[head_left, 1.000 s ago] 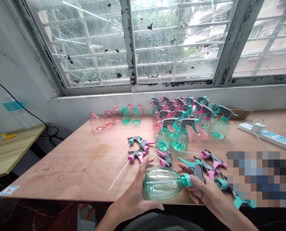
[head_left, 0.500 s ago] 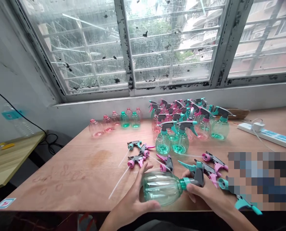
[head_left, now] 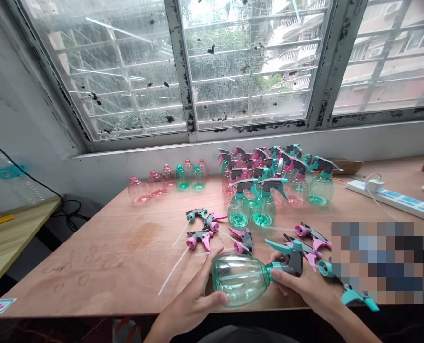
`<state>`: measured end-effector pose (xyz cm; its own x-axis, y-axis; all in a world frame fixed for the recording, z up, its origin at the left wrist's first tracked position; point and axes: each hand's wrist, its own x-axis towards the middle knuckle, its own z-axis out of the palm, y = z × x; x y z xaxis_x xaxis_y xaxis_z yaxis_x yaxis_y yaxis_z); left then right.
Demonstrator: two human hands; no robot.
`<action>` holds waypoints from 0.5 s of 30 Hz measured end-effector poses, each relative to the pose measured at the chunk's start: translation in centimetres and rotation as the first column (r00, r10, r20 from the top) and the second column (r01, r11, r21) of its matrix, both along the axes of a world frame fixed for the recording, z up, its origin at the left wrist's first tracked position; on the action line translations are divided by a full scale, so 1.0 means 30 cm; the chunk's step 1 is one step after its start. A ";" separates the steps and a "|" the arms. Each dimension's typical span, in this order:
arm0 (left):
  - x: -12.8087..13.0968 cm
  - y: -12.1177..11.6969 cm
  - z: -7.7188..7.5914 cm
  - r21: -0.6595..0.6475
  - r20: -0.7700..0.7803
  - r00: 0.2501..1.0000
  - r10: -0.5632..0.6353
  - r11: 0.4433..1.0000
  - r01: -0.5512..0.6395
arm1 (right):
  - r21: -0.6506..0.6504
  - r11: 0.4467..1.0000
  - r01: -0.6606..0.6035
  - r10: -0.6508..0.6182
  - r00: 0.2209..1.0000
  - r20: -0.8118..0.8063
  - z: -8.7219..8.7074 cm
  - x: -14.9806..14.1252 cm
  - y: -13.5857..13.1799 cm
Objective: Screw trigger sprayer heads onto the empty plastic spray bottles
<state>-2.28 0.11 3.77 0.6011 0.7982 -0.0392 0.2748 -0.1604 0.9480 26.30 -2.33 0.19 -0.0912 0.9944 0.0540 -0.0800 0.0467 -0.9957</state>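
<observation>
A clear green spray bottle (head_left: 239, 281) lies on its side in the air just above the table's front edge, its base to the left. My left hand (head_left: 194, 300) is closed around the base end, thumb below. At the neck, my right hand (head_left: 305, 286) grips the grey and teal spray head (head_left: 295, 261), thumb and fingers by the collar. The head sits on the neck; whether it is tight, I cannot tell. A straight tube shows faintly inside. Pink spray heads (head_left: 244, 242) lie just beyond the bottle, and a teal spray head (head_left: 355, 294) rests right of my right hand.
Several complete spray bottles (head_left: 238, 209) stand grouped at the back. Headless pink bottles (head_left: 138, 191) and green bottles (head_left: 182, 178) line the back left. More loose spray heads (head_left: 198, 238) with tubes lie mid-table. A power strip (head_left: 394, 197) is at right; a blurred patch covers the right front.
The bottle has turned slightly about its length, and my left fingers and thumb have shifted on its base. My right hand keeps its grip at the neck. The whole view has drifted a little.
</observation>
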 end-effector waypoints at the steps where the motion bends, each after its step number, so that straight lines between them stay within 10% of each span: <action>1: -0.003 0.000 0.002 -0.006 0.013 1.000 -0.004 1.000 0.004 | -0.004 1.000 -0.006 0.006 1.000 -0.012 0.003 -0.001 0.000; 15: 0.010 -0.001 -0.018 0.022 -0.012 1.000 0.018 1.000 -0.018 | -0.039 0.998 0.049 -0.052 0.994 -0.097 -0.013 0.001 0.007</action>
